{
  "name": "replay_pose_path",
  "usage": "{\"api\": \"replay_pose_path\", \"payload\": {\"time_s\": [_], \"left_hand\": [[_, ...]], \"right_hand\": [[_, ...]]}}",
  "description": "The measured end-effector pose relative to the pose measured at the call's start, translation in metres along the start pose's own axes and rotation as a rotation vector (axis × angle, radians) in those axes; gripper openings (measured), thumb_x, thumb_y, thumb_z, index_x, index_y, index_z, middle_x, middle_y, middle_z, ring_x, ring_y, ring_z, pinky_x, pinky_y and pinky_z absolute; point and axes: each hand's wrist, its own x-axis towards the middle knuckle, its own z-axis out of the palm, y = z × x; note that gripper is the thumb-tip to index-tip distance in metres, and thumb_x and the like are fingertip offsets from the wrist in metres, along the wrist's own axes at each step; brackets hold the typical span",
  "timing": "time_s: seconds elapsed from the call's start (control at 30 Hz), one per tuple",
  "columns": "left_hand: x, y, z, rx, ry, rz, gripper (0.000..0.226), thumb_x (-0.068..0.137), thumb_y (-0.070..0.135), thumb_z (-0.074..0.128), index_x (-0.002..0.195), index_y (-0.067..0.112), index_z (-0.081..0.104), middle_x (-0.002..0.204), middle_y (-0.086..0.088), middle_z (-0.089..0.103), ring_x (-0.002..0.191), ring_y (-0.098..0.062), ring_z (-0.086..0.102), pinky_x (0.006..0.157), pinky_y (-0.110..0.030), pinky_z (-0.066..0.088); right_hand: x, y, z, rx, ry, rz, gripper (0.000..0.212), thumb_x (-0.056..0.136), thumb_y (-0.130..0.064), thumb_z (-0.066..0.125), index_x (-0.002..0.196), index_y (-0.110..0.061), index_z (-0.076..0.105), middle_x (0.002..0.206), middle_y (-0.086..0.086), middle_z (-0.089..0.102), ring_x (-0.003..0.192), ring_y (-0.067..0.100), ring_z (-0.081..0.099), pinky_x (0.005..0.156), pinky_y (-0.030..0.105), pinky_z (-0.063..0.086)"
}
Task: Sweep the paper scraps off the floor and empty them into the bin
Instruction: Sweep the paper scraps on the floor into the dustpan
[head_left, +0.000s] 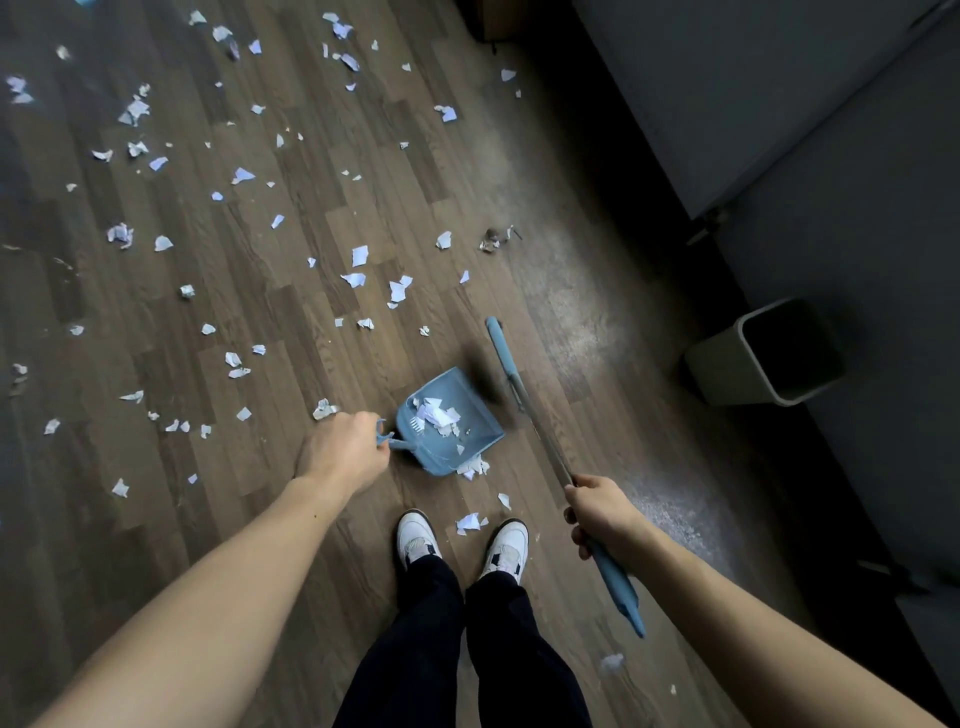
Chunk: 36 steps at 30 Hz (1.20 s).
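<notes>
Most of the view is dark wood-plank floor (597, 322), spreading ahead of both hands. Pale bin (719, 371), open top, stands on the floor well out from the right hand (600, 514), on its outer side and ahead of it. Blue broom (540, 431): handle runs forward from the right hand, which grips it in a closed fist; head blurred, beside the far corner of the dustpan (480, 415). Blue dustpan rests on the floor between the hands and slightly ahead; left hand (343, 452) curls round its handle. White shoes (415, 535) just behind the hands, between them. Loose paper scraps (359, 255): many scattered ahead of and outward from the left hand; a small heap inside the dustpan; a few at its near edge and between the shoes.
</notes>
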Motion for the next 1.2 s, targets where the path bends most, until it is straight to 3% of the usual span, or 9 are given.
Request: {"api": "replay_pose_path", "payload": {"time_s": [0.2,0.37,0.53,0.7,0.87,1.07,1.2], "left_hand": [[0.016,-0.007,-0.035,-0.156,0.042,-0.054,0.018,0.089,0.024,0.054,0.099,0.014,0.065,0.101,-0.013,0.066,0.093,-0.036,0.061,0.071,-0.033,0.046],[0.047,-0.009,-0.062,-0.235,0.092,-0.046,0.012,0.087,0.022,0.054,0.088,0.012,0.061,0.094,-0.015,0.065,0.087,-0.038,0.060,0.070,-0.036,0.048],[0.085,0.002,-0.084,-0.240,0.127,-0.056,0.017,0.088,0.024,0.054,0.098,0.013,0.064,0.097,-0.013,0.065,0.089,-0.037,0.061,0.070,-0.033,0.047],[0.134,0.027,-0.095,-0.290,0.152,-0.068,0.015,0.087,0.023,0.054,0.090,0.010,0.062,0.091,-0.015,0.063,0.086,-0.038,0.060,0.073,-0.041,0.053],[0.180,0.068,-0.104,-0.289,0.164,-0.121,0.019,0.087,0.025,0.054,0.099,0.015,0.065,0.091,-0.015,0.064,0.087,-0.038,0.059,0.078,-0.043,0.053],[0.234,0.124,-0.130,-0.236,0.133,-0.203,0.026,0.090,0.025,0.054,0.111,0.013,0.062,0.103,-0.017,0.062,0.096,-0.040,0.059,0.082,-0.041,0.050],[0.268,0.148,-0.146,-0.204,0.124,-0.208,0.018,0.087,0.020,0.053,0.097,0.008,0.062,0.099,-0.015,0.064,0.093,-0.039,0.059,0.073,-0.035,0.047]], "right_hand": [[-0.012,-0.050,-0.007,-0.053,0.048,-0.030,0.039,0.099,-0.003,0.032,0.134,-0.001,0.048,0.079,0.014,0.045,0.047,0.015,0.040,0.041,0.026,0.037],[0.001,-0.084,-0.005,-0.055,0.115,-0.102,0.033,0.097,-0.003,0.033,0.122,0.001,0.054,0.073,0.012,0.043,0.041,0.015,0.039,0.037,0.023,0.036],[0.023,-0.114,-0.017,-0.055,0.135,-0.159,0.029,0.097,-0.003,0.035,0.117,-0.005,0.056,0.070,0.012,0.046,0.044,0.019,0.040,0.036,0.023,0.036],[0.066,-0.147,-0.044,-0.065,0.141,-0.182,0.019,0.095,-0.002,0.038,0.094,-0.005,0.057,0.061,0.008,0.045,0.041,0.017,0.039,0.035,0.020,0.033],[0.127,-0.186,-0.085,-0.145,0.143,-0.190,0.015,0.094,-0.007,0.039,0.100,-0.001,0.051,0.067,0.011,0.045,0.044,0.019,0.043,0.037,0.024,0.039],[0.180,-0.239,-0.145,-0.224,0.124,-0.184,0.021,0.093,-0.015,0.042,0.102,-0.008,0.059,0.069,0.008,0.053,0.050,0.021,0.051,0.040,0.026,0.045],[0.206,-0.274,-0.177,-0.288,0.119,-0.207,0.021,0.095,-0.015,0.043,0.107,-0.008,0.059,0.072,0.009,0.056,0.053,0.023,0.054,0.038,0.024,0.043]]}}
